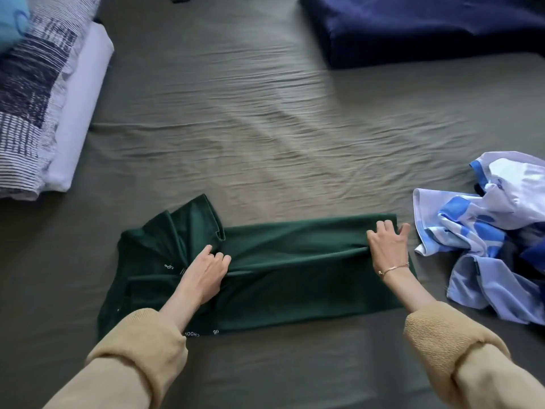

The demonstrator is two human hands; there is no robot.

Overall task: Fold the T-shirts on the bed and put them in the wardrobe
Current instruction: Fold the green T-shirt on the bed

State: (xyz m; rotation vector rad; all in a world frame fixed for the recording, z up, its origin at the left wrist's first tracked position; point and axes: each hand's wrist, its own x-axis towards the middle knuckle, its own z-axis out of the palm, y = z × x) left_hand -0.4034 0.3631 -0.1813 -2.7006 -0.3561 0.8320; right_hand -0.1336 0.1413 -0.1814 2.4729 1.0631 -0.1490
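green T-shirt (280,270) at 6 o'clock on bed (265,128), half folded. left hand (206,273) and right hand (387,246) apart, both pinching the fold crease. Soft, light, limp fabric; best grip looks like crease ends

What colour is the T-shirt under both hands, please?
Dark green T-shirt with small white lettering; head view.
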